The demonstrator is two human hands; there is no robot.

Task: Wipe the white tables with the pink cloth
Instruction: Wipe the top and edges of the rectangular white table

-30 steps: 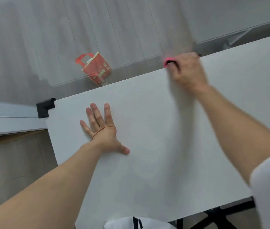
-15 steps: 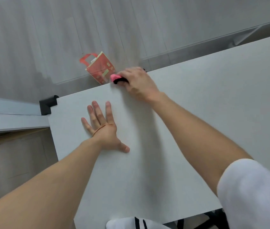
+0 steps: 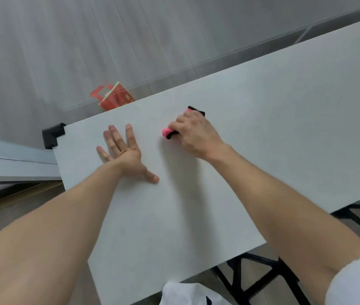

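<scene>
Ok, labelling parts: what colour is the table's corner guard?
Corner guard: black, head view.

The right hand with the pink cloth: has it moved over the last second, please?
Yes. The right hand, gripping the pink cloth, slid left along the white table's far edge toward the black corner guard, then drew nearer the person.

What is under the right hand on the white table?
Under the right hand lies the pink cloth, its pink end and black edges showing on the white table. The hand covers the rest of it.
</scene>
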